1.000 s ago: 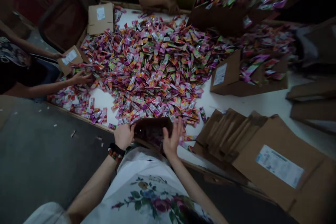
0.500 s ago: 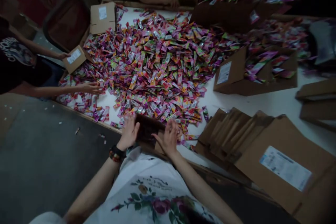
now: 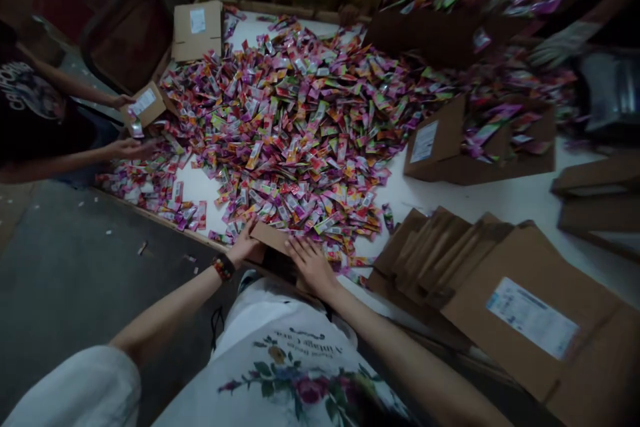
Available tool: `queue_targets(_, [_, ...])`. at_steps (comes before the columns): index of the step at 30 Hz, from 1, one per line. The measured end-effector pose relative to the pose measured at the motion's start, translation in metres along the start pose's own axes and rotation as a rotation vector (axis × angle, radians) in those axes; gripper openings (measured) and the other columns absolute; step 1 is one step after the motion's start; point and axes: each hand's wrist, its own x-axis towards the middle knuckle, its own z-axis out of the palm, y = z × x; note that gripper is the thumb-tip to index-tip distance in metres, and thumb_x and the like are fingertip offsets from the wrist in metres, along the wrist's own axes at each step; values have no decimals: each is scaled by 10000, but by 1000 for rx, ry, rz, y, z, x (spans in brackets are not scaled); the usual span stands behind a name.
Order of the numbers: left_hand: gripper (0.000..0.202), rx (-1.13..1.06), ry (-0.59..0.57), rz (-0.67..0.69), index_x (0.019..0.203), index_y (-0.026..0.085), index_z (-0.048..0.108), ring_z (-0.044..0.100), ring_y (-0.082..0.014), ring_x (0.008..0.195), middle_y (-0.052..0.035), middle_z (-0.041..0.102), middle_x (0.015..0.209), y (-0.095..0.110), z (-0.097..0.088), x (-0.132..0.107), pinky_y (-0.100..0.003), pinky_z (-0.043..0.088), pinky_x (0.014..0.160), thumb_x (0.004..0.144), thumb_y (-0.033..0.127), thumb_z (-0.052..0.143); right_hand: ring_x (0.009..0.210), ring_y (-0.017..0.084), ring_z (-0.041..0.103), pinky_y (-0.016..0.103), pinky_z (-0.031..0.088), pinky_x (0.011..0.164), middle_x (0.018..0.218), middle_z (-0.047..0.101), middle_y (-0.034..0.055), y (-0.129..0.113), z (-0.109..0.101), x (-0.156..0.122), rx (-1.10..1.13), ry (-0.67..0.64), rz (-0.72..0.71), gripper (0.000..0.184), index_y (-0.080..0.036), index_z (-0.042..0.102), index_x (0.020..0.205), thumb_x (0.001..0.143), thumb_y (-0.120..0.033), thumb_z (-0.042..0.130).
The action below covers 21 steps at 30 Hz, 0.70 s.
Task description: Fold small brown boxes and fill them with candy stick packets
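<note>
At the table's near edge, a small cardboard box (image 3: 274,237) sits close against my shirt. Its dark inside faces partly toward me. My left hand (image 3: 245,247) grips the box at its left end, and some of those fingers are hidden behind the cardboard. My right hand (image 3: 313,265) lies across the right end and the flap with its fingers stretched out flat. Just beyond the box spreads a large heap of small, colourful wrapped packets (image 3: 300,127), pink, purple, orange and green.
Folded cartons (image 3: 425,247) and a labelled carton (image 3: 530,313) lie at right. Behind them stands an open box (image 3: 440,147) holding packets; a bigger full one (image 3: 425,30) is farther back. A co-worker at left holds a small box (image 3: 147,103). A gloved hand (image 3: 563,43) is at far right.
The box's flap now lies across its top, over what was an open dark inside. My right hand has turned flat onto it. The co-worker's lower hand has drawn back toward their box.
</note>
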Motion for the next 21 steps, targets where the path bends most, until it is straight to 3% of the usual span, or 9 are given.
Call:
queue_targets(3, [847,-3,-158,149,1532,258,239,215,-285,1475,-92,300,1583,17,-19,-20,-475,186,1197,810,552,568,1444,254,271,468,226,1178,1545,315,105,1,-6,9,111,-204,48,513,-137,361,1482,1003,-317,391])
queue_targets(6, [982,426,-362,274,1533,260,230,-39,-360,1493,-117,72,1636,31,-31,-34,-567,58,1188,736,678,622,1485,281,110,548,132,1184,1594,155,85,0,-29,19,266,-423,80,621,-192,237,1528,1003,-516,298])
queue_targets(8, [853,755,-355,301,1497,263,339,-99,-398,1478,-128,49,1635,36,-28,-35,-625,32,1162,782,658,586,1482,342,44,626,83,1156,1598,70,120,-4,-44,24,325,-560,120,794,-179,136,1544,939,-658,327])
queue_targets(10, [679,984,-244,345,1475,271,386,-95,-404,1476,-130,83,1631,37,-18,-32,-657,66,1147,884,596,470,1473,386,15,672,61,1129,1591,30,162,-9,-51,27,324,-622,142,955,-150,63,1544,868,-750,368])
queue_targets(12, [642,1156,-90,417,1489,255,358,-54,-406,1481,-147,128,1622,34,-7,-24,-669,91,1141,917,533,448,1475,375,59,663,106,1132,1593,70,156,-12,-49,27,269,-595,114,905,-167,87,1546,889,-705,398])
queue_targets(14, [643,1261,45,437,1498,202,339,16,-414,1482,-183,174,1606,29,3,-13,-677,123,1132,931,486,444,1464,350,163,622,208,1131,1591,158,116,-14,-38,24,172,-507,86,737,-218,183,1541,943,-556,450])
queue_targets(16, [625,1317,113,452,1491,165,353,43,-414,1481,-200,210,1592,26,9,-3,-681,110,1130,942,452,427,1434,344,259,595,286,1110,1577,237,93,-13,-25,19,71,-380,104,644,-247,265,1523,951,-435,495])
queue_targets(19, [595,1331,31,550,1494,170,347,-7,-377,1491,-183,180,1604,27,10,9,-650,26,1150,961,432,375,1429,335,274,625,261,1111,1555,303,79,-14,-9,14,43,-209,139,581,-261,286,1515,977,-428,427])
queue_targets(21, [748,1330,-193,611,1507,120,301,-7,-383,1489,-220,154,1599,33,8,12,-626,-1,1156,912,557,421,1449,346,220,647,178,1132,1552,306,91,-20,-3,15,85,-175,152,716,-232,276,1519,924,-593,445])
